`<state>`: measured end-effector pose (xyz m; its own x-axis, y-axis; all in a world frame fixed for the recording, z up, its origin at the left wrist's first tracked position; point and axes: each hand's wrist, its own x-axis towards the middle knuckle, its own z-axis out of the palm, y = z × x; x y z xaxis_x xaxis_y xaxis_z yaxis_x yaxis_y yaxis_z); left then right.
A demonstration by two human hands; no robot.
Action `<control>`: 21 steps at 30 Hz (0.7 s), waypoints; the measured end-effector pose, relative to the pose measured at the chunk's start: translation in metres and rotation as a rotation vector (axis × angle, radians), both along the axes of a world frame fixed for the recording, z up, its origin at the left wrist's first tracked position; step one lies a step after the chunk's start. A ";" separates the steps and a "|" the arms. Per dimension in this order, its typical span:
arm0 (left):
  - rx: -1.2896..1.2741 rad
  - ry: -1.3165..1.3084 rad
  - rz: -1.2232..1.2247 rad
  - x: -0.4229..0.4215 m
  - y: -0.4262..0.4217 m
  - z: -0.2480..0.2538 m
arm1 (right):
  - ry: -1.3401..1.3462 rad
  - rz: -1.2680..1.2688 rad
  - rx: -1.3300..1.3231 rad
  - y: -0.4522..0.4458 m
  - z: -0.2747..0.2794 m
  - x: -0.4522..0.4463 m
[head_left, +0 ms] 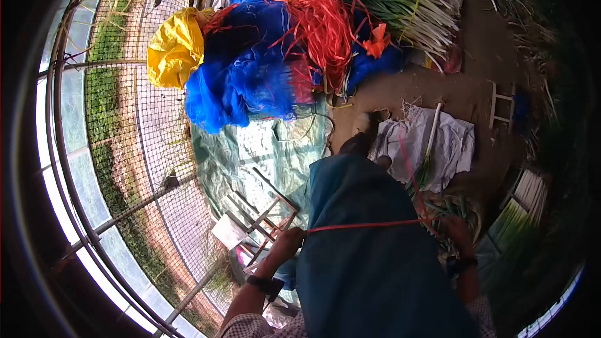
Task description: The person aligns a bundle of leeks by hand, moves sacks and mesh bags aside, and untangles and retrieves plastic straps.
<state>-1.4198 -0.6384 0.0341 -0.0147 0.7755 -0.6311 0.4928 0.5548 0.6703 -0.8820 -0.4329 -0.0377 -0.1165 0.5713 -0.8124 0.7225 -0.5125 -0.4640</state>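
Red strip (366, 226) spans apron (375, 281) edge-to-edge.

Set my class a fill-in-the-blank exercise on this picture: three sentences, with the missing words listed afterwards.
1. Stretched between the left hand and the right hand, the narrow, flat strip is ____.
2. The shiny, crumpled sack beside the tangled blue netting is ____.
3. The long, slender stalk on the crumpled pale cloth has a white lower end and ____ leaves.

Missing words: red; yellow; green.

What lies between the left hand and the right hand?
The head view shows a red strip running from left hand to right hand, across the teal cloth.
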 end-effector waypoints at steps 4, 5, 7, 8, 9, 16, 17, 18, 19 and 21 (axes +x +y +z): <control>-0.080 0.372 -0.189 -0.007 -0.067 -0.028 | -0.081 0.144 -0.246 0.078 0.055 -0.049; -0.190 0.392 -0.198 -0.014 -0.081 -0.043 | -0.080 0.148 -0.259 0.092 0.055 -0.049; -0.217 0.427 0.233 -0.027 -0.117 -0.070 | -0.067 0.163 -0.180 0.111 0.039 -0.027; -0.367 0.308 0.557 -0.031 -0.112 -0.066 | -0.099 0.208 -0.147 0.121 0.040 -0.032; -0.473 0.228 0.915 -0.035 -0.106 -0.063 | -0.141 0.253 -0.116 0.134 0.043 -0.033; -0.155 -0.065 1.834 -0.142 -0.070 -0.068 | -0.373 0.340 0.277 0.234 0.035 0.018; -0.118 -0.116 1.851 -0.153 -0.071 -0.059 | -0.397 0.231 0.362 0.252 0.018 0.034; -0.084 -0.167 1.867 -0.161 -0.075 -0.051 | -0.421 0.121 0.446 0.269 0.007 0.047; -0.159 -0.063 1.737 -0.164 -0.084 -0.043 | -0.405 0.183 0.475 0.288 0.003 0.053; -0.151 -0.284 1.669 -0.174 -0.139 -0.050 | -0.370 0.308 0.531 0.331 -0.004 0.057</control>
